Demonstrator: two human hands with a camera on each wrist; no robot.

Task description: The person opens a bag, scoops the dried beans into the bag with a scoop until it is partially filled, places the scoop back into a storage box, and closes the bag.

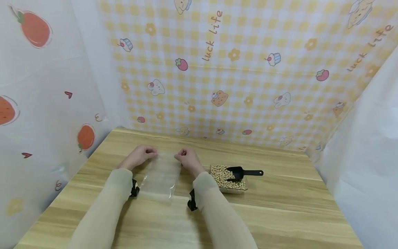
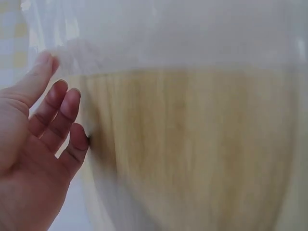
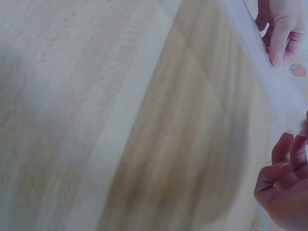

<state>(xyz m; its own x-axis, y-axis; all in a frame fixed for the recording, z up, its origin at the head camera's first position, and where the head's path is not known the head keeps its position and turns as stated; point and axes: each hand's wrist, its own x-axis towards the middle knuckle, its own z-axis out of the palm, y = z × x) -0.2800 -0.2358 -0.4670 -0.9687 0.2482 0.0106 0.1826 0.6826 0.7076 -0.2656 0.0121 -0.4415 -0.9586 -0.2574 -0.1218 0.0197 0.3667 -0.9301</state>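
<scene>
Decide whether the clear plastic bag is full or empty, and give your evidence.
Empty: the clear plastic bag, pinched by the left hand and right hand, looks flat; wooden tabletop shows through, no contents visible.

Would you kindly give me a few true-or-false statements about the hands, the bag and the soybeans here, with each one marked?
1. The left hand and right hand both hold the clear plastic bag. True.
2. The black scoop rests partly in the soybeans. True.
3. The soybeans are inside the bag. False: they are in the clear container.
4. The scoop's handle points toward the left hand. False: it points right, away from both hands.
5. The container stands to the right of the bag. True.
</scene>
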